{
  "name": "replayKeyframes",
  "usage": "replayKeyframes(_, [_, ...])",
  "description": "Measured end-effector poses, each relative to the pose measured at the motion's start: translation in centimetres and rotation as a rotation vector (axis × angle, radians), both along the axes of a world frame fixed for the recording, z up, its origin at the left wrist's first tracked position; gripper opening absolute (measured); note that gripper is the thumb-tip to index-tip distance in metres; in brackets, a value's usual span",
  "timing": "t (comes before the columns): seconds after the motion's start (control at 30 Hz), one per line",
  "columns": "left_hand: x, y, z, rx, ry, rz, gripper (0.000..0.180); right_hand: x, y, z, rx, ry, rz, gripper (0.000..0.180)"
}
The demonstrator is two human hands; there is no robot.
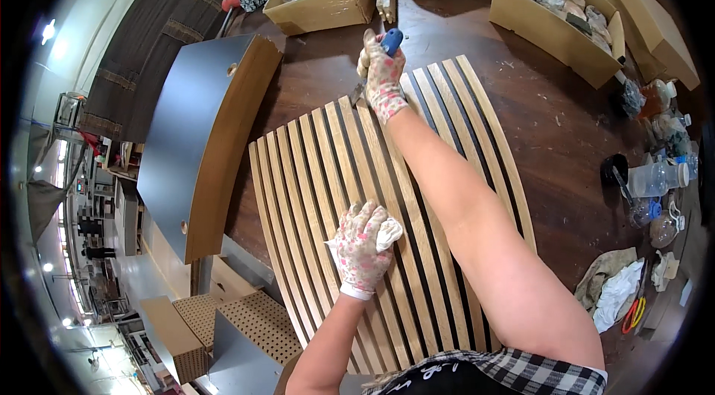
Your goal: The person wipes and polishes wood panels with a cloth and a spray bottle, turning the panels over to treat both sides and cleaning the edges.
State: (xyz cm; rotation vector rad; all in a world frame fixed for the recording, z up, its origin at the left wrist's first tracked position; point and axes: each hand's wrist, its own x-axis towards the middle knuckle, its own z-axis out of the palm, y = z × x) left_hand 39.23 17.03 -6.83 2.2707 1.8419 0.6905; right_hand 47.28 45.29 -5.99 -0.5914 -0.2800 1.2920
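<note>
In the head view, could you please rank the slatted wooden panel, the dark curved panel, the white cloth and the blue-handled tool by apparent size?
1. Slatted wooden panel
2. Dark curved panel, somewhat smaller
3. White cloth and blue-handled tool: both small and partly hidden in hands, so unranked

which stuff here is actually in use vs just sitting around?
In use:
- slatted wooden panel
- blue-handled tool in the right hand
- white cloth under the left hand

Lying about:
- cardboard boxes
- plastic containers
- rags
- dark curved panel
</note>
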Motion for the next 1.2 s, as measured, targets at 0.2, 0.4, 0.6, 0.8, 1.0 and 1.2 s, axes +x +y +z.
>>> replayKeyframes(0.2, [-0.3, -0.4, -0.5, -0.058, -0.011, 0.006, 0.041, 1.2, -3.6, -1.6, 0.041, 0.025, -0.021, 0.021])
replayKeyframes(0.4, [-0.3, -0.2, 0.2, 0.028, -0.012, 0.008, 0.036, 4.2, -13.3, -0.8, -0.240, -0.045, 0.190, 0.017])
replayKeyframes(0.6, [0.3, 0.0, 0.4, 0.019, -0.010, 0.003, 0.038, 13.6, -10.7, 2.9, 0.035, -0.017, 0.022, 0.021])
replayKeyframes(0.8, [0.3, -0.1, -0.5, 0.024, 0.013, 0.005, 0.040, 11.6, -8.4, 0.4, 0.032, -0.059, 0.068, 0.018])
replayKeyframes(1.0, [0.1, -0.3, -0.5, -0.009, 0.034, 0.001, 0.039, 8.3, -1.5, 0.9, -0.004, -0.112, 0.008, 0.020])
replayKeyframes(1.2, [0.5, -0.1, -0.7, 0.000, 0.039, -0.005, 0.039, 9.1, -0.2, -0.2, -0.050, -0.082, 0.055, 0.020])
